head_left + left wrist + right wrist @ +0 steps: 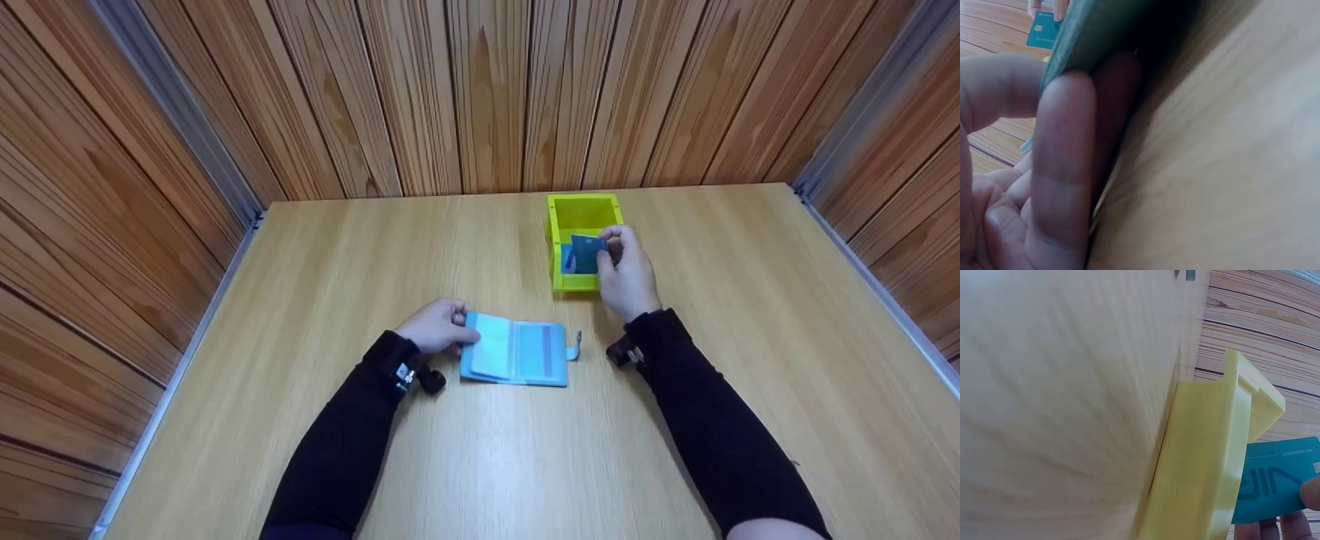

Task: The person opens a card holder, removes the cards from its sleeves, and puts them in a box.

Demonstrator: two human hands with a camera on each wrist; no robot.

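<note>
My left hand [439, 326] grips the left edge of an open light blue card wallet [538, 352], thumb on its inner page and fingers beneath. In the left wrist view the fingers [1064, 163] bend under the cover [1081, 48]. The wallet lies spread on the table, its clasp strap [574, 352] pointing right. My right hand [631, 277] pinches a teal chip card [587, 255] between thumb and fingers, over the front part of a yellow-green bin [583, 202]. Up close in the right wrist view, the card [1269, 489] shows large lettering beside the bin's rim.
Inside the bin, a lighter blue piece [566, 259] shows behind the card. The bin stands toward the back of the wooden table [337, 262]. Wood-plank walls [487, 90] rise behind and at both sides, with metal strips [172, 82] at the corners.
</note>
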